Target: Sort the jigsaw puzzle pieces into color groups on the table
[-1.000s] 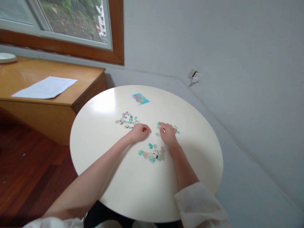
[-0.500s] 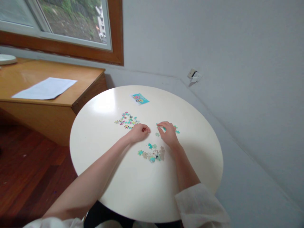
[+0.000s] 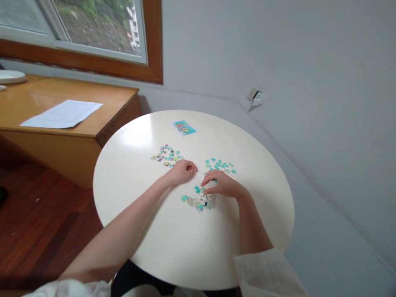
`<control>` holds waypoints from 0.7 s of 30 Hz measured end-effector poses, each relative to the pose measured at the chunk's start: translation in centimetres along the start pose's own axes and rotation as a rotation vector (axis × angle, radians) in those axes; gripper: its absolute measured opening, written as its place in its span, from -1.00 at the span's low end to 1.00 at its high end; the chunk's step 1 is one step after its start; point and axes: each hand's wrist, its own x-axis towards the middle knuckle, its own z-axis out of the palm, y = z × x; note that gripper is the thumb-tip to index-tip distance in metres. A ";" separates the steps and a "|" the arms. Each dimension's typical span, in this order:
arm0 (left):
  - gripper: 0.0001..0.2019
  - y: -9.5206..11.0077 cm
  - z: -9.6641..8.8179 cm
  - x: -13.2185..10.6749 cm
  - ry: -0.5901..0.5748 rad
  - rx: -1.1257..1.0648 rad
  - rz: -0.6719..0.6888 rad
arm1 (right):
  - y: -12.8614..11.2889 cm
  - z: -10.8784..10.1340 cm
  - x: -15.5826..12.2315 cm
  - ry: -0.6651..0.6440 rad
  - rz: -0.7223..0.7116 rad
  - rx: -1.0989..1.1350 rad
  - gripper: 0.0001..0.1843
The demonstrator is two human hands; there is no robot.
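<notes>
Jigsaw pieces lie in three small heaps on a round cream table (image 3: 161,243). My left hand (image 3: 183,171) rests as a loose fist beside the pink-and-teal heap (image 3: 166,155); what it holds, if anything, is hidden. My right hand (image 3: 221,185) sits between the teal heap (image 3: 220,164) and the partly joined grey-and-teal cluster (image 3: 198,201), thumb and forefinger pinched close together at the cluster's upper edge near a teal piece (image 3: 197,189). A small picture card (image 3: 183,127) lies at the table's far side.
A wooden desk (image 3: 102,119) stands left of the table with a white sheet of paper (image 3: 63,114) and a white dish (image 3: 10,76) on it. A window is above it. Grey walls meet behind the table; a small wall socket (image 3: 256,96) sticks out.
My right hand has drawn back from the teal heap toward me and now hovers at the near cluster. The left hand has stayed put.
</notes>
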 end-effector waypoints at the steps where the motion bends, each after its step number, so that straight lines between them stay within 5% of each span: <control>1: -0.76 0.0 0.0 0.0 -0.002 0.000 0.000 | 0.0 0.0 0.0 -0.010 0.012 -0.017 -0.87; 21: -0.76 -0.3 0.0 0.1 -0.011 -0.012 -0.004 | -0.9 -0.1 0.1 -0.048 0.134 0.030 -0.88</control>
